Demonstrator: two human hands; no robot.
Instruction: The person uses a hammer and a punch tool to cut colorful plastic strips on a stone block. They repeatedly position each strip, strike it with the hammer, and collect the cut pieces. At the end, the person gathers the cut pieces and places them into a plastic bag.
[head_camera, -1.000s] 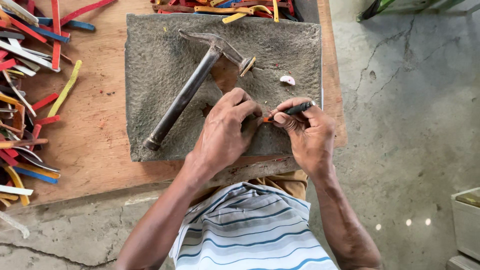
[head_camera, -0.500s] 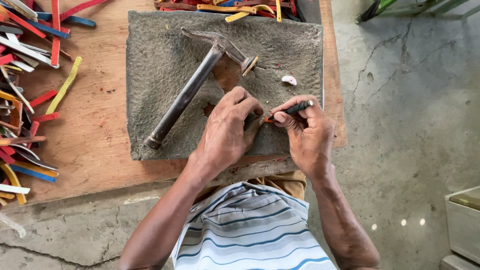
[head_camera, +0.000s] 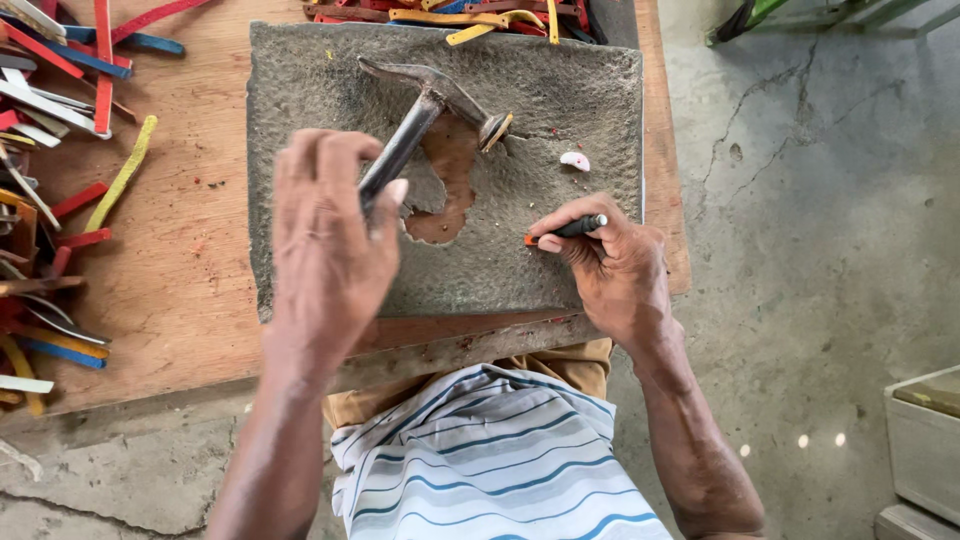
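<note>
Broadly, largest first: wooden board (head_camera: 180, 300) on the cracked concrete floor (head_camera: 800, 250); on the board a rough grey stone slab (head_camera: 560, 80), filling its right half; a heap of coloured strips (head_camera: 50, 180) lies along the board's left edge, more at the far edge.

Hammer (head_camera: 430, 100) lies across the slab, head toward the far side; left hand (head_camera: 325, 250) is closed round its handle at the near end, head resting low over the stone. Just right of the handle lies a brown cut-out piece (head_camera: 450, 170), flat on the slab, its near end beside the left thumb.

Right hand (head_camera: 610, 265) pinches a small dark tool with an orange tip (head_camera: 565, 229) between thumb and fingers, tip touching the slab, right of the brown piece. Small white chip (head_camera: 574, 160) lies loose further off.

Risks, as judged: right fingers sit close to the tool's shaft, so an off-centre hammer blow could catch them; the tool stands nearly flat, so it may skid on the rough stone; the brown piece is unheld and could shift; the loose chip could jump.
</note>
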